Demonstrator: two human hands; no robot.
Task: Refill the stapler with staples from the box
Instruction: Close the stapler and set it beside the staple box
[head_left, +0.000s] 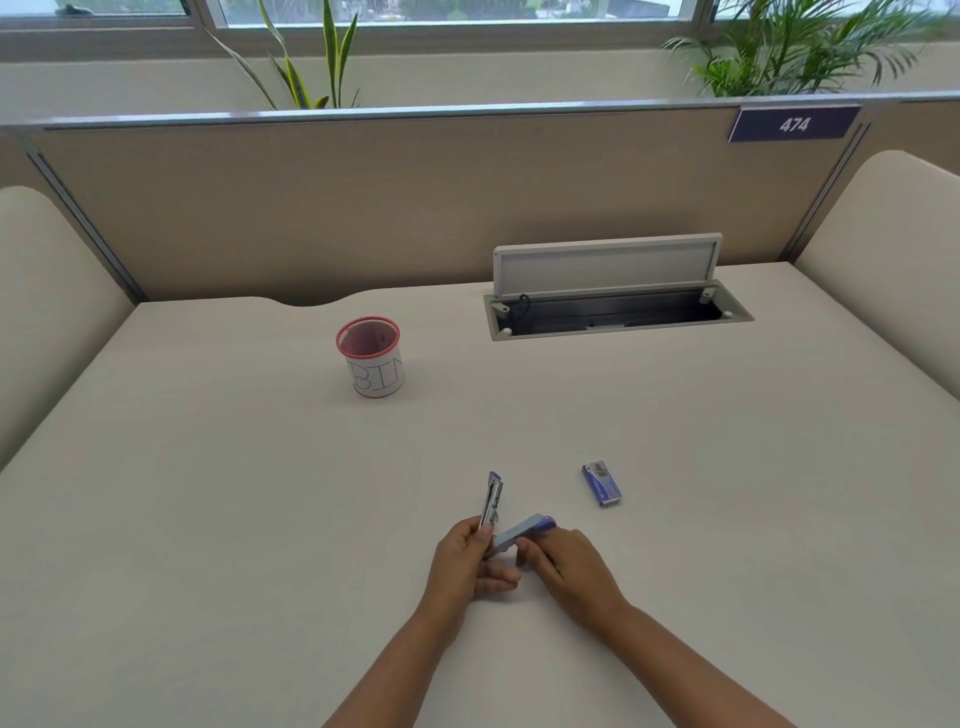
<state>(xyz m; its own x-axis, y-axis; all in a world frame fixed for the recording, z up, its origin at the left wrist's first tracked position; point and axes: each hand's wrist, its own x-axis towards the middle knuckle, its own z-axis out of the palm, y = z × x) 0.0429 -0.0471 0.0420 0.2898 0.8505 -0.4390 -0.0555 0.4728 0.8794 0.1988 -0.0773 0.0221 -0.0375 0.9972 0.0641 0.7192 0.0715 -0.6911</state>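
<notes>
Both hands are holding the stapler hinged open, left hand gripping the upright magazine, right hand closing on the base, while the staple box is lying on the table at 1 o'clock, nearer the right hand, long axis pointing roughly 12 o'clock.

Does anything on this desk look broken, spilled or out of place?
Nothing looks damaged or spilled. The stapler is hinged wide open between the left hand and right hand, as refilling needs. The staple box lies apart on the desk. Only the cable hatch stands propped open.
</notes>
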